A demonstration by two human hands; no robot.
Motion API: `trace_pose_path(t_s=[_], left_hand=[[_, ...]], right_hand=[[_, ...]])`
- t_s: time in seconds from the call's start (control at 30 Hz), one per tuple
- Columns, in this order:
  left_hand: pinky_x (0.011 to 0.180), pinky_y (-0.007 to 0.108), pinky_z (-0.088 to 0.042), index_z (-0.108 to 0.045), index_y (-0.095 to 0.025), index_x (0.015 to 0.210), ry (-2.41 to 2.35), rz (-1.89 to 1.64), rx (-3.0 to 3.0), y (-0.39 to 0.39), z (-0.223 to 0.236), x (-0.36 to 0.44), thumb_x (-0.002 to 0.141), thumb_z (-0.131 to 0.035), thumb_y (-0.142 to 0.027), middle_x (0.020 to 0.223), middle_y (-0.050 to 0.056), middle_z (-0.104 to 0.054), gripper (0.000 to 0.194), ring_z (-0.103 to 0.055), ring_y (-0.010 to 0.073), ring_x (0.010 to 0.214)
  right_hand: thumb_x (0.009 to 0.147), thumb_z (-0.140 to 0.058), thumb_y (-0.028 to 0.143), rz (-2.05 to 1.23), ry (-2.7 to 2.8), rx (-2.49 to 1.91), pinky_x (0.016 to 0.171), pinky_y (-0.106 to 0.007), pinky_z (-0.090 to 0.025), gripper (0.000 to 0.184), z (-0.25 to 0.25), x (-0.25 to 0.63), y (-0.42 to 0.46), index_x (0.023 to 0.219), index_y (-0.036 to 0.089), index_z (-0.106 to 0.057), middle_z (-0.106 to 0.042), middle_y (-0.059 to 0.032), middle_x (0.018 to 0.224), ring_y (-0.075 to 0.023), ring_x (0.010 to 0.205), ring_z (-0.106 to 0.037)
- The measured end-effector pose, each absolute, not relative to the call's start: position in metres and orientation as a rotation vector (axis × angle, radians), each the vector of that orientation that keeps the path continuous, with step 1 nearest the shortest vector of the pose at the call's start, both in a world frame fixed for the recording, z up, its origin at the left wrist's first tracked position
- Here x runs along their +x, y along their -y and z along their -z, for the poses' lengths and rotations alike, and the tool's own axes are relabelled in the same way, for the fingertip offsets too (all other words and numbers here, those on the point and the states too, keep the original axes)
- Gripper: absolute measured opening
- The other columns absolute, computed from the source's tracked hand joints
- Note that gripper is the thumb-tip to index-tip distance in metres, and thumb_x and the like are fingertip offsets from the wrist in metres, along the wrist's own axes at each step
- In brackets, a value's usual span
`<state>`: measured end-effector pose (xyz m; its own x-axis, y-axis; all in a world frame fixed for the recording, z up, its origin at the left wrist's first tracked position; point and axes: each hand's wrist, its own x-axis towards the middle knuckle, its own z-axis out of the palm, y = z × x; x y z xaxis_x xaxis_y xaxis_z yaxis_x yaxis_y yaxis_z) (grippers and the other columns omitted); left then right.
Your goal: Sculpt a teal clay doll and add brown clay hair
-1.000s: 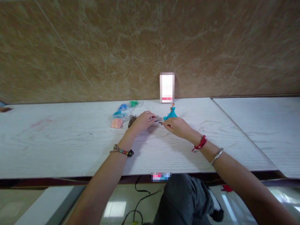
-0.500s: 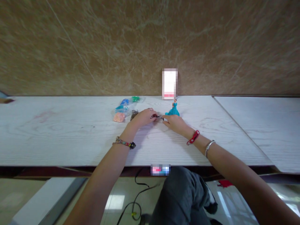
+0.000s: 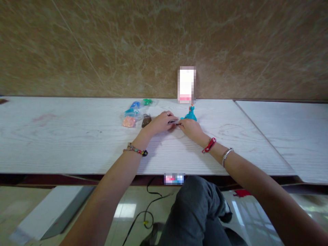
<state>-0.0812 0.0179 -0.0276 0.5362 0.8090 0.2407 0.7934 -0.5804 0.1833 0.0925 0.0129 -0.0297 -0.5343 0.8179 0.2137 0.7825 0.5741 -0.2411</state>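
My left hand [image 3: 162, 122] is closed over the white tabletop, its fingers pinching a small, thin dark-and-silver piece [image 3: 173, 122] whose kind I cannot make out. Close against its fingertips, my right hand [image 3: 191, 128] is also closed, with thumb and forefinger at the right end of that piece. What lies inside the right pinch is mostly hidden. Just behind the right hand stands a small figure in a turquoise dress [image 3: 191, 113], its lower part partly covered by the hand. A bag of brown clay-like material [image 3: 146, 120] lies beside my left wrist.
Left of my hands lie clear bags of pink [image 3: 128, 121], turquoise [image 3: 131, 112], blue [image 3: 135, 104] and green material [image 3: 147, 101]. A blurred white upright panel [image 3: 187, 83] leans on the marbled wall. Another blurred device [image 3: 174, 179] sits at the table's front edge, above a cable [image 3: 145, 213].
My two hands have come together, closing the small gap between their fingertips at the thin piece. The whole view has shifted, so the table sits higher in the picture.
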Motion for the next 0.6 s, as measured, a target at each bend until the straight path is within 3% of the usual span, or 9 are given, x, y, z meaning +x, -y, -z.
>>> trace_pose_path(t_s=[0.33, 0.6], left_hand=[[0.087, 0.032, -0.040, -0.064, -0.018, 0.092, -1.317, -0.550, 2.696, -0.023, 0.031, -0.076, 0.079, -0.049, -0.022, 0.098, 0.007, -0.059, 0.021, -0.051, 0.0164, 0.094], [0.085, 0.034, -0.041, -0.064, -0.016, 0.083, -1.480, -0.583, 2.546, -0.026, 0.035, -0.061, 0.072, -0.054, -0.018, 0.098, 0.007, -0.058, 0.015, -0.052, 0.0188, 0.093]], right_hand=[[0.082, -0.042, 0.014, -0.126, 2.405, -1.248, 0.057, -0.029, -0.038, 0.019, 0.047, 0.093, -0.026, 0.071, 0.015, -0.058, -0.058, -0.0108, 0.070, -0.0195, 0.074, -0.057], [0.085, -0.039, 0.019, -0.071, 2.330, -1.064, 0.053, -0.027, -0.037, 0.020, 0.059, 0.094, -0.034, 0.074, 0.016, -0.055, -0.056, -0.0083, 0.066, -0.0176, 0.070, -0.056]])
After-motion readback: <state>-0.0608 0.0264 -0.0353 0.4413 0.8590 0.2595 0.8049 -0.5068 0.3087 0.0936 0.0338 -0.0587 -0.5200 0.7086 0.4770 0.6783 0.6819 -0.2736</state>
